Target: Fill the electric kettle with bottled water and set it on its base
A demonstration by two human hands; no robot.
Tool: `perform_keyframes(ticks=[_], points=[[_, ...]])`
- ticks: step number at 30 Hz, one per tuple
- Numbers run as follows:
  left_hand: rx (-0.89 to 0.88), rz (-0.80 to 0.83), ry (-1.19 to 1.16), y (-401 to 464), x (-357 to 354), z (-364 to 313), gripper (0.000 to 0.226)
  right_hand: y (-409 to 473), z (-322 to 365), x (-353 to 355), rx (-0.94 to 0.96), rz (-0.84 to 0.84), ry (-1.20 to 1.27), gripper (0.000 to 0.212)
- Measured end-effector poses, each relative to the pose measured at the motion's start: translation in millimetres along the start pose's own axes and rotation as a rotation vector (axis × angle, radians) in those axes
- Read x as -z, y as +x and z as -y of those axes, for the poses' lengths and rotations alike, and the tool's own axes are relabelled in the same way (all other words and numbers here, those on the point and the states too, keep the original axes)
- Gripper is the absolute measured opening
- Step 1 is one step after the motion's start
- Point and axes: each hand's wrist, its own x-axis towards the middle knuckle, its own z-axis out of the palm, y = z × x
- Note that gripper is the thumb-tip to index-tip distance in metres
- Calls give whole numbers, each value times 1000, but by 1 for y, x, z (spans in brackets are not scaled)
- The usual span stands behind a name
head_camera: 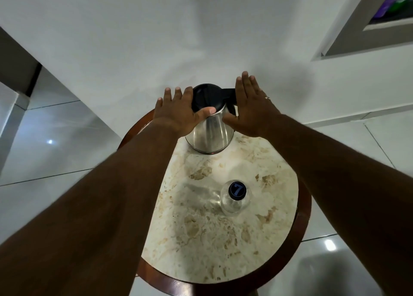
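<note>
We hold our left hand [178, 111] and right hand [252, 108], fingers spread flat, against the steel electric kettle [210, 132] (bottle [235, 198] capped nearby) on the marble table [201, 239].

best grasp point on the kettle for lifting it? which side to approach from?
Take the kettle by its black handle, which sticks out on its right, next to the right hand. Come in from the right and wrap the fingers around it. The steel body is smooth and tapers upward, so it probably gives a poorer hold. The left hand can steady the lid.
</note>
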Motion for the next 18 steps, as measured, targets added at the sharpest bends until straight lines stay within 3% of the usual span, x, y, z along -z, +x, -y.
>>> perform_keyframes(ticks=[13,18], points=[[48,23,-15,-9,-4,-2,97,-2,0,-9,-21,9,18,99],[54,11,76,-35,7,-2,117,-12,-2,5,-20,55,-1,92]])
